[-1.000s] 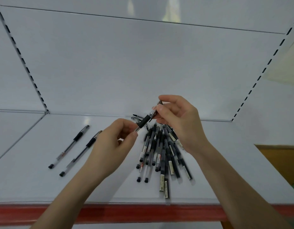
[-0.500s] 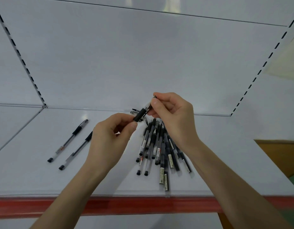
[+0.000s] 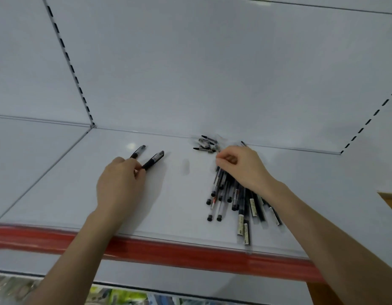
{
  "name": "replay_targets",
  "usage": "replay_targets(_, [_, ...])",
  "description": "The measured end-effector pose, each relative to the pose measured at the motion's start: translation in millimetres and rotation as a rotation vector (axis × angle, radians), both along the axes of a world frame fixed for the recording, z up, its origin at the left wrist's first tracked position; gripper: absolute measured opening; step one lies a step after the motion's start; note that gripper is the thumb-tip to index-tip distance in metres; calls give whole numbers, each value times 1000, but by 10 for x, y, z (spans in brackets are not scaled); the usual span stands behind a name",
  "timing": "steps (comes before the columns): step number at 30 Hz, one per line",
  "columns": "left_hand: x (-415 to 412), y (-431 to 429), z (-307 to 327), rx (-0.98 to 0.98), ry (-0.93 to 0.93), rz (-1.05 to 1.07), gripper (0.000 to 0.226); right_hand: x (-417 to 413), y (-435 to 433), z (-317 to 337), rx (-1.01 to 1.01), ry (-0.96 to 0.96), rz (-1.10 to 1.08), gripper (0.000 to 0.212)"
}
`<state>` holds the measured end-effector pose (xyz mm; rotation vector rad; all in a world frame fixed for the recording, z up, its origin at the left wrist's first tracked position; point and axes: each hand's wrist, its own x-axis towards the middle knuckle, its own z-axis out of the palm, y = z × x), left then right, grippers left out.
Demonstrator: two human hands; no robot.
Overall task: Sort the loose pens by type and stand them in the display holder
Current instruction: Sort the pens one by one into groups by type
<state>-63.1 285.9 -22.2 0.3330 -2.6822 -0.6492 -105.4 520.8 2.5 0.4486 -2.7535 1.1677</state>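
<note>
1. I see the pen pile [image 3: 234,194] lying on the white shelf [image 3: 179,194], right of centre.
2. Right hand [image 3: 241,167] rests curled over the pile; its grip I can't tell.
3. Left hand [image 3: 120,183] pinches a black-grip pen [image 3: 153,160] beside another pen [image 3: 138,151].

shelf [image 3: 179,194] — two pens [image 3: 153,160] left | pen pile [image 3: 236,194] right | caps [image 3: 205,145] behind pile
</note>
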Motion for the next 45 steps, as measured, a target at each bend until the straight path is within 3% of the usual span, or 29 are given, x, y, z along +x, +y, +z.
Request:
replay_targets(4, [26,-91,22,-43,-42,38,25,-44,-230,1,141,8,77,15])
replay_targets(9, [73,-135,34,-5,-71,43,29,-112,-615,25,401,-63,90,44])
replay_targets(12, [102,-142,14,16,-80,14,28,-153,-699,-17,491,-90,75,24])
replay_targets(18, [112,-4,51,-43,38,-64,25,-110,-365,150,136,-80,-2,13])
replay_targets(23, [117,486,141,99,63,-392,15,61,202,240,-157,-44,-116,10])
replay_targets(28, [64,991,173,67,23,-624,16,328,603,151,-322,-42,-221,19])
replay_targets(38, [59,1463,217,-276,-149,-695,38,575,936,-11,-403,-73,-311,13])
replay_targets(45, [-12,1394,245,-297,-283,-725,39,572,911,-7,-461,-102,-276,13])
